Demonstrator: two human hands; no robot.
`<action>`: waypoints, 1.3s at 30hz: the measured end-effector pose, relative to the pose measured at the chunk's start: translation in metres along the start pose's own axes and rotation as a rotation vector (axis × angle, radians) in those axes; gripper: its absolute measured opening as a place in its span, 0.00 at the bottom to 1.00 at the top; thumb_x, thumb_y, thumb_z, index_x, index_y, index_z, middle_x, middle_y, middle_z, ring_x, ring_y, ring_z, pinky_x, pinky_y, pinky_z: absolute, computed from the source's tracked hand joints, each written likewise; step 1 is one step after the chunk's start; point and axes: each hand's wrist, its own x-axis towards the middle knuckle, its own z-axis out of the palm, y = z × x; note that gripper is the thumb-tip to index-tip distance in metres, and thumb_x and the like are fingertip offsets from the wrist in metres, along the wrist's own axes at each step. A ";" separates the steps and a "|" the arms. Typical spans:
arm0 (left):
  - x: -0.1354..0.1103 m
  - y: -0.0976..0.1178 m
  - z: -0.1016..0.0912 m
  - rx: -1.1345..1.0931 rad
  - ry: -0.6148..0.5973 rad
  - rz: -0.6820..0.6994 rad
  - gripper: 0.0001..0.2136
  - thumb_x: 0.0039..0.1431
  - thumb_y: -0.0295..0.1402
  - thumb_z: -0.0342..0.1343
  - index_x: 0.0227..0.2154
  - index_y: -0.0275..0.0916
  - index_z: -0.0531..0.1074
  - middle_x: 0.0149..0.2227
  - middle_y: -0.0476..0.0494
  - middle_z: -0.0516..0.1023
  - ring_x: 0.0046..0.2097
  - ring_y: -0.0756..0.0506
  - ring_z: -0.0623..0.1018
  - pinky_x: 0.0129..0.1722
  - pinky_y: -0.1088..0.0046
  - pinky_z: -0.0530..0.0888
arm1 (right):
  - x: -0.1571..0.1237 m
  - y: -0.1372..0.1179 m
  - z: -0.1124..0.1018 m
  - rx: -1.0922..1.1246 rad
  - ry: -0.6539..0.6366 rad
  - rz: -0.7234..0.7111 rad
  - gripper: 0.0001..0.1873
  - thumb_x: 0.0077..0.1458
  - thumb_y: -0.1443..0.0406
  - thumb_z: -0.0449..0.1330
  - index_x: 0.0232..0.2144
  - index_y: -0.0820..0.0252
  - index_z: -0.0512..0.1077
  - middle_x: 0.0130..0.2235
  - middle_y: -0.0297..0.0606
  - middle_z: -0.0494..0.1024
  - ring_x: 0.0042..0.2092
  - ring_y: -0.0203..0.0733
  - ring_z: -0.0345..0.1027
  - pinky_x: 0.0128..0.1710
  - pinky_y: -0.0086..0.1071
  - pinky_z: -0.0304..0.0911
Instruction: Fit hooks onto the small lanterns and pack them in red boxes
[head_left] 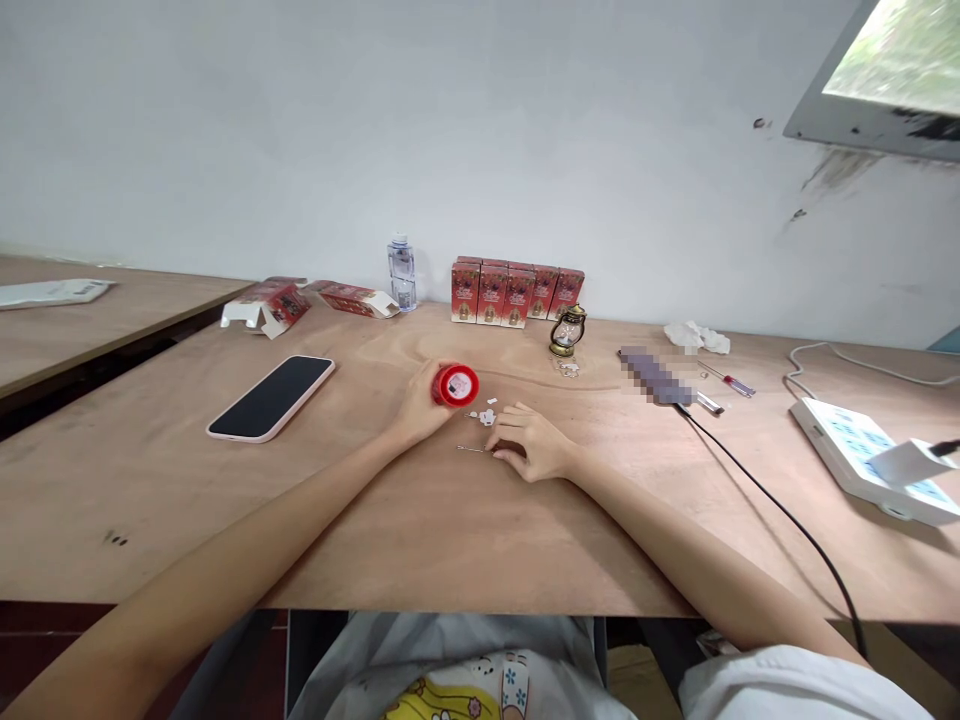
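My left hand (421, 403) holds a small round red piece (455, 385) with a white face, resting on the wooden table (465, 530). Just to its right my right hand (531, 443) lies on the table with fingers curled, its fingertips at a thin metal tool (471, 448); whether it grips the tool I cannot tell. Tiny white parts (487, 415) lie between the two hands.
A phone (271, 397) lies face up at the left. Red boxes (514, 291), a water bottle (402, 272) and a small lantern (568, 331) stand at the back. A screwdriver (727, 380), a black cable (780, 510) and a white power strip (862, 455) are at the right.
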 end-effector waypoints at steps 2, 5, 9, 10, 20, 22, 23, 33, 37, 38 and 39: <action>-0.001 -0.001 0.000 -0.012 -0.021 -0.004 0.18 0.46 0.32 0.62 0.41 0.38 0.66 0.42 0.43 0.75 0.44 0.43 0.75 0.46 0.61 0.72 | 0.000 0.000 0.002 0.040 0.013 0.011 0.05 0.53 0.71 0.55 0.31 0.58 0.69 0.32 0.37 0.76 0.34 0.39 0.67 0.36 0.34 0.60; -0.002 -0.001 0.001 -0.015 -0.055 -0.001 0.19 0.45 0.30 0.62 0.42 0.38 0.66 0.42 0.42 0.76 0.44 0.43 0.75 0.45 0.62 0.72 | 0.001 0.000 0.004 0.051 0.030 0.014 0.06 0.56 0.71 0.53 0.31 0.59 0.69 0.31 0.38 0.76 0.34 0.39 0.67 0.38 0.34 0.64; -0.003 -0.002 0.002 0.026 -0.098 0.057 0.21 0.44 0.28 0.62 0.43 0.38 0.67 0.44 0.42 0.75 0.46 0.42 0.75 0.47 0.62 0.72 | 0.002 0.001 0.009 -0.024 0.078 -0.006 0.10 0.62 0.67 0.51 0.31 0.60 0.71 0.31 0.39 0.76 0.34 0.39 0.67 0.37 0.33 0.65; -0.003 -0.002 0.002 0.039 -0.115 0.078 0.21 0.44 0.28 0.62 0.43 0.39 0.67 0.45 0.42 0.75 0.47 0.42 0.75 0.47 0.62 0.72 | 0.003 0.000 0.010 -0.041 0.105 -0.004 0.11 0.63 0.66 0.50 0.31 0.60 0.71 0.31 0.39 0.76 0.34 0.38 0.67 0.37 0.33 0.65; -0.008 0.008 0.002 0.094 -0.347 0.253 0.19 0.47 0.27 0.57 0.44 0.40 0.66 0.45 0.43 0.74 0.47 0.43 0.75 0.48 0.65 0.72 | 0.007 -0.011 0.012 -0.269 0.528 0.011 0.07 0.62 0.66 0.53 0.35 0.59 0.71 0.32 0.38 0.77 0.33 0.37 0.66 0.32 0.32 0.57; -0.009 0.011 0.004 0.095 -0.364 0.262 0.19 0.46 0.26 0.57 0.44 0.41 0.67 0.45 0.43 0.74 0.48 0.43 0.75 0.48 0.65 0.71 | 0.007 -0.010 0.013 -0.335 0.499 0.026 0.07 0.62 0.66 0.53 0.35 0.58 0.71 0.33 0.39 0.77 0.33 0.37 0.64 0.32 0.33 0.55; -0.009 0.012 0.004 0.095 -0.366 0.263 0.20 0.46 0.26 0.57 0.45 0.41 0.67 0.46 0.43 0.74 0.48 0.43 0.74 0.49 0.64 0.71 | 0.007 -0.010 0.013 -0.363 0.475 0.031 0.07 0.62 0.66 0.53 0.35 0.58 0.72 0.33 0.39 0.77 0.33 0.38 0.64 0.32 0.34 0.55; -0.008 0.016 0.004 0.071 -0.332 0.199 0.18 0.45 0.30 0.60 0.43 0.41 0.68 0.44 0.44 0.75 0.46 0.43 0.75 0.47 0.64 0.72 | 0.007 -0.007 0.011 -0.407 0.485 -0.001 0.06 0.61 0.68 0.53 0.34 0.58 0.70 0.33 0.39 0.76 0.33 0.39 0.64 0.33 0.34 0.56; -0.008 0.016 0.004 0.028 -0.305 0.142 0.19 0.45 0.31 0.61 0.42 0.40 0.69 0.44 0.43 0.75 0.45 0.42 0.76 0.46 0.63 0.72 | 0.006 -0.008 0.010 -0.283 0.508 0.067 0.06 0.61 0.67 0.52 0.35 0.59 0.69 0.34 0.42 0.75 0.34 0.41 0.65 0.35 0.35 0.58; -0.008 0.015 0.004 0.020 -0.300 0.144 0.19 0.45 0.31 0.61 0.43 0.40 0.69 0.44 0.43 0.75 0.45 0.42 0.76 0.46 0.63 0.72 | 0.006 -0.009 0.010 -0.250 0.520 0.082 0.05 0.61 0.67 0.52 0.35 0.59 0.69 0.35 0.42 0.75 0.35 0.41 0.66 0.35 0.36 0.59; -0.008 0.015 0.004 0.017 -0.289 0.153 0.19 0.45 0.31 0.61 0.43 0.40 0.68 0.44 0.43 0.75 0.45 0.42 0.76 0.46 0.63 0.72 | 0.006 -0.010 0.010 -0.207 0.539 0.107 0.05 0.60 0.67 0.52 0.35 0.59 0.69 0.35 0.42 0.75 0.36 0.42 0.66 0.36 0.37 0.60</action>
